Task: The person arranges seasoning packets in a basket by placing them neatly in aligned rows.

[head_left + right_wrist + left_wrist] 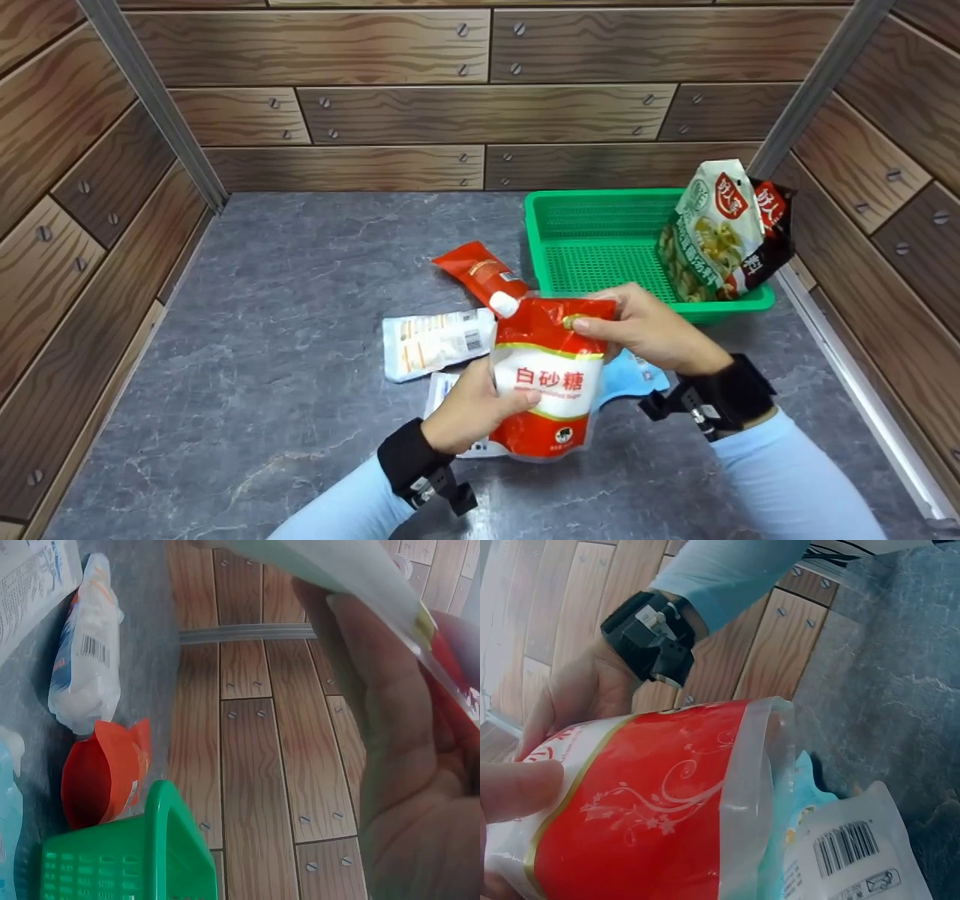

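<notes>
A red and white bag of white sugar [551, 367] is held upright, its printed front facing the head camera. My left hand [469, 409] grips its left side, thumb across the front. At the upper right edge, my right hand [656, 334] pinches the bag, thumb in front and fingers behind. The left wrist view shows the bag's red lower part and clear bottom seam. Partly hidden behind the bag are a blue pouch [634, 375] and a white packet [439, 390]. A red pouch [480, 271] with a white cap lies just beyond it.
A green basket [531, 240] stands at the back right. A green and white food bag [709, 240] leans inside it, with a dark bag [780, 225] behind. Another white packet [431, 345] lies left of the sugar. Wood-patterned walls [390, 112] enclose the grey table [300, 300].
</notes>
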Available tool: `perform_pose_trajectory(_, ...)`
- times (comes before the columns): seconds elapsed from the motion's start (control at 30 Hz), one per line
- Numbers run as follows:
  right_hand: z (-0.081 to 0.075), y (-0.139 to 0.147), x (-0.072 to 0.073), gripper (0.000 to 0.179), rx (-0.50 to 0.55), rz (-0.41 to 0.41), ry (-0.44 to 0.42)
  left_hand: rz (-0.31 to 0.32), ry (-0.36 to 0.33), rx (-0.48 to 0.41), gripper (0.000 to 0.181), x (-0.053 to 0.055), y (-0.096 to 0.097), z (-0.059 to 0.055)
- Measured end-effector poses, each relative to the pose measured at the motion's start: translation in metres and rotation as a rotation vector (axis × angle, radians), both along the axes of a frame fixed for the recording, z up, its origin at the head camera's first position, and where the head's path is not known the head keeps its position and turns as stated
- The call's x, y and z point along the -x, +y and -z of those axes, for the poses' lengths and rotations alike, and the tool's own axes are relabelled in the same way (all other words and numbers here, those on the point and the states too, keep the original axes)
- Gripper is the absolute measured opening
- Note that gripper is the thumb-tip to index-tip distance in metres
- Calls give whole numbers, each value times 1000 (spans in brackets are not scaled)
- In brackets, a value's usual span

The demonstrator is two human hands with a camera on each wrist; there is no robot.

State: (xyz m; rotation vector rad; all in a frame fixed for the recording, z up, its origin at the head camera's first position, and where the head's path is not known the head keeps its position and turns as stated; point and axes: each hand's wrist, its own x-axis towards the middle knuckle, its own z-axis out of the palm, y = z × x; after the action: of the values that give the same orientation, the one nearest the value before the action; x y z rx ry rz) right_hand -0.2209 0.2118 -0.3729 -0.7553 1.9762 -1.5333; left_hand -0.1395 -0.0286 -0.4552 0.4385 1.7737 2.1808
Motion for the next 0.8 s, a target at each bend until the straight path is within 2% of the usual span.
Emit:
perform_pose_trajectory(0.13,-3,0,-4,31,-18,1,36,-6,2,46,46,3,0,1)
perform_pose_trajectory(0.43,-10,1,-10,26,-15,32,94,30,-22,14,40,8,-1,-2)
perform_pose_trajectory(0.6,-17,2,-13,25,2,38,112,53,19,22,40,11,-7,-4)
perform_pose_trajectory(0.8,-29,9,-13,25,16,97,144,-59,80,148,38,19,-13,-8)
